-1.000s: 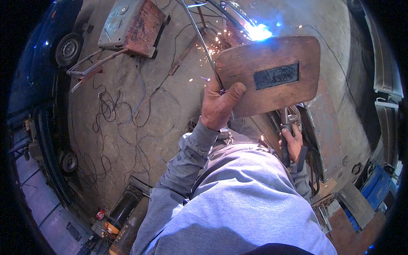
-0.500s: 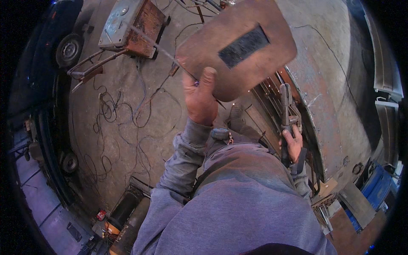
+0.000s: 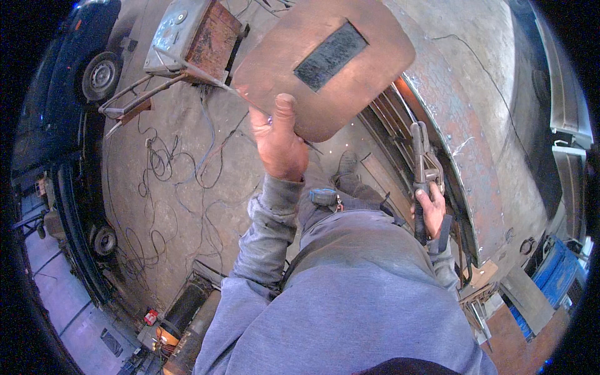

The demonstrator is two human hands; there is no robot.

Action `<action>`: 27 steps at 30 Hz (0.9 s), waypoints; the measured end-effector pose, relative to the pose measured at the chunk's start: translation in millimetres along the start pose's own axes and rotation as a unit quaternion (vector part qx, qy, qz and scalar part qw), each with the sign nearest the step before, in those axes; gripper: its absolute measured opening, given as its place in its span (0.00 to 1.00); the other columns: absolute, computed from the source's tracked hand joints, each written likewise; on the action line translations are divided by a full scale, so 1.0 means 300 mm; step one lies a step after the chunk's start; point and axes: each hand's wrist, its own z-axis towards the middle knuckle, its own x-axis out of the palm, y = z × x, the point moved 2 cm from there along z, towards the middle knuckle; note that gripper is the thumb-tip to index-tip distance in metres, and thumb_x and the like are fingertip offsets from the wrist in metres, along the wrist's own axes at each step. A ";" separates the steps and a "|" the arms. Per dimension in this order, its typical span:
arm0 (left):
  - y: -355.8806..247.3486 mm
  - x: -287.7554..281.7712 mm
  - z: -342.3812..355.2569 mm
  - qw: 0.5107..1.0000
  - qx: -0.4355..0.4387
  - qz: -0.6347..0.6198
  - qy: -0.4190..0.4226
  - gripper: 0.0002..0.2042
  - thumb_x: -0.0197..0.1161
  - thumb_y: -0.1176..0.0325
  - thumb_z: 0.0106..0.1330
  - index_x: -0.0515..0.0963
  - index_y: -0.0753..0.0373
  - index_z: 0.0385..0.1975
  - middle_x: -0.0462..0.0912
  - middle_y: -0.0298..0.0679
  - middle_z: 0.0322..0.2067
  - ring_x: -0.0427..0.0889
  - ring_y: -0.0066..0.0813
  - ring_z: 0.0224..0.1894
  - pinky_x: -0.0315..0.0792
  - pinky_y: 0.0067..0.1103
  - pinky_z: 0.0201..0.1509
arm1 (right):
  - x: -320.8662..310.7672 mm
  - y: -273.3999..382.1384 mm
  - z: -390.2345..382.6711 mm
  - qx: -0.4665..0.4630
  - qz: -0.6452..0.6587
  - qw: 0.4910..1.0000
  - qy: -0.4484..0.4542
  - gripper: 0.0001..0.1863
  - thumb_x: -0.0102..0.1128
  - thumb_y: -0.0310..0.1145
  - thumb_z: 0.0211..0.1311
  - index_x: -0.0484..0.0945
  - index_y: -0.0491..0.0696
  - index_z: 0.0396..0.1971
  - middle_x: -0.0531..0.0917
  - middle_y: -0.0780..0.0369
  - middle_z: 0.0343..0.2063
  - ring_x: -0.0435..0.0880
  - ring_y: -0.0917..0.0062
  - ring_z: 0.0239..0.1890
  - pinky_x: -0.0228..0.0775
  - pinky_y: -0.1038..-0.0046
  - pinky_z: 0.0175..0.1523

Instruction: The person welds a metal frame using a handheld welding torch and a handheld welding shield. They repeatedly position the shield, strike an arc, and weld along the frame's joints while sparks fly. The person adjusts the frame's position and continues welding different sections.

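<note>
A brown hand-held welding shield [image 3: 378,53] with a dark rectangular window is in my left hand [image 3: 282,147], whose fingers are closed behind its lower left corner, thumb up. A thin rod [image 3: 220,81] like a welding electrode also passes through that hand, pointing up and left. Low on the right, my right hand [image 3: 431,209] is wrapped round the dark handle of a welding electrode holder [image 3: 420,150]. Its jaw end points away from me, beside a long curved metal panel [image 3: 478,165] with worn paint. An orange glow shows on the metal below the shield's right edge.
A rusty welding machine [image 3: 209,44] with a tubular handle stands far left. Tangled cables [image 3: 162,159] lie over the concrete floor. A dark vehicle [image 3: 59,81] is along the left. Metal pieces [image 3: 525,300] and a black cylinder [image 3: 187,303] lie nearer me.
My left hand has moved left with the shield and rod, uncovering more of the glowing metal. The right hand and electrode holder are almost unmoved. Fewer sparks show, and the picture is brighter.
</note>
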 end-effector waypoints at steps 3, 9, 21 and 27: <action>0.020 -0.007 -0.012 0.998 -0.042 0.000 0.036 0.29 0.66 0.63 0.74 0.64 0.62 0.72 0.77 0.40 0.62 0.75 0.34 0.64 0.70 0.32 0.68 | -0.003 0.001 0.005 -0.007 0.000 1.000 -0.001 0.16 0.59 0.40 0.71 0.75 0.45 0.51 0.80 0.64 0.29 0.80 0.80 0.23 0.72 0.74 0.28; 0.071 0.008 -0.077 0.986 -0.113 -0.006 0.123 0.28 0.72 0.64 0.70 0.70 0.65 0.66 0.82 0.40 0.58 0.81 0.32 0.58 0.76 0.29 0.61 | 0.015 0.034 0.001 0.029 0.009 0.999 -0.032 0.16 0.60 0.38 0.71 0.75 0.45 0.51 0.80 0.64 0.28 0.80 0.80 0.21 0.72 0.75 0.25; 0.087 0.034 -0.096 0.975 -0.145 0.013 0.168 0.32 0.74 0.57 0.68 0.70 0.67 0.66 0.82 0.41 0.57 0.81 0.30 0.58 0.77 0.27 0.61 | 0.005 0.023 0.014 0.026 0.040 0.999 -0.020 0.16 0.61 0.40 0.71 0.76 0.45 0.49 0.80 0.63 0.28 0.79 0.81 0.20 0.72 0.76 0.24; 0.090 0.025 -0.091 0.981 -0.122 0.026 0.146 0.31 0.74 0.58 0.68 0.71 0.65 0.66 0.83 0.40 0.57 0.81 0.29 0.57 0.77 0.26 0.60 | 0.002 0.012 0.008 0.014 0.056 0.998 -0.014 0.17 0.61 0.40 0.71 0.76 0.46 0.51 0.80 0.64 0.28 0.79 0.81 0.20 0.72 0.77 0.24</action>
